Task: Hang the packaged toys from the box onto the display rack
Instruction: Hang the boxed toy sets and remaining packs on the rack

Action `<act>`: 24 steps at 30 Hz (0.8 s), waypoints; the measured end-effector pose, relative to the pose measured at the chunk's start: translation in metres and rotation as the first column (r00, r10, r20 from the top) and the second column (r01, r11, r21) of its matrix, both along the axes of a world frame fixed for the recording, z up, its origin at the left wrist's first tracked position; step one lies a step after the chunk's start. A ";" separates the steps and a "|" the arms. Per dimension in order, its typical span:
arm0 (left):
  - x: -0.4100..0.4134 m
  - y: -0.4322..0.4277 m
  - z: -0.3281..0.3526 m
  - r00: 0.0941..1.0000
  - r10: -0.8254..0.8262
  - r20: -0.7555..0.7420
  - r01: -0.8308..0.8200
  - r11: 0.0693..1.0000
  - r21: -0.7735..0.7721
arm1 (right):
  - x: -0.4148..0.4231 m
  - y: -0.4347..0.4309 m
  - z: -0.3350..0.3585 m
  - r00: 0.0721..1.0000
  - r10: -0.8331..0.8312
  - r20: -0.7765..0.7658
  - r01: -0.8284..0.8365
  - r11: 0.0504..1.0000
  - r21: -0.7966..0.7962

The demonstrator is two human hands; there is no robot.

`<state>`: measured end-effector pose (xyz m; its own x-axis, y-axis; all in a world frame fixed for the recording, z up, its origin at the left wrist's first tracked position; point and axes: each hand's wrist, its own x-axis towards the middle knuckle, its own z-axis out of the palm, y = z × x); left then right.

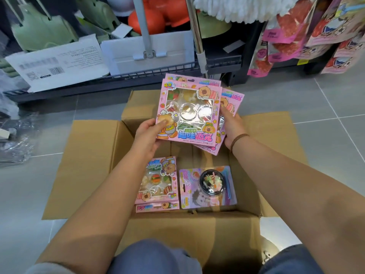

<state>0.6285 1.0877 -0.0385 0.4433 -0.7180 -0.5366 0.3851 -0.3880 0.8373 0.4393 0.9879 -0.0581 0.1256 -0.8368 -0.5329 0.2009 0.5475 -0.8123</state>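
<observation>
The left hand (147,135) pinched the lower left corner of a fanned stack of pink toy packs (189,111), held above the open cardboard box (94,167). The right hand (232,129) had its grip closed on the stack's right edge. More toy packs (158,182) lay in the box, and further right packs hung on the display rack (324,34)

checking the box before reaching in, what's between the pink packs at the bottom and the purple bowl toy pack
Nothing: in the head view the pink packs and the purple bowl toy pack lie side by side, only a thin dark gap between them.
</observation>
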 end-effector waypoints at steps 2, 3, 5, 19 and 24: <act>0.003 -0.002 0.000 0.989 -0.146 0.033 0.144 0.988 0.049 | 0.000 -0.001 0.000 0.999 0.024 -0.024 -0.024 1.000 -0.020; 0.004 -0.003 0.000 0.986 -0.165 0.036 0.162 0.984 0.073 | 0.001 -0.001 0.001 0.999 0.042 -0.029 -0.043 0.998 -0.037; 0.006 -0.009 0.001 0.990 -0.142 0.010 0.141 0.986 0.083 | 0.001 -0.003 0.001 0.996 0.069 -0.048 -0.071 0.996 -0.055; -0.006 -0.031 0.220 0.996 -0.022 0.083 0.008 0.986 0.164 | -0.039 -0.037 0.233 0.901 0.198 -0.386 -0.210 0.978 0.009; -0.023 -0.040 0.369 0.987 -0.096 0.133 0.068 0.977 0.202 | -0.060 -0.044 0.385 0.909 0.188 -0.373 -0.200 0.980 0.006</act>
<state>0.6050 1.0473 0.3304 0.4687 -0.6416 -0.6071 0.2289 -0.5756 0.7850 0.3795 0.9444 0.3267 0.0862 -0.8329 -0.5467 -0.2243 0.5185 -0.8251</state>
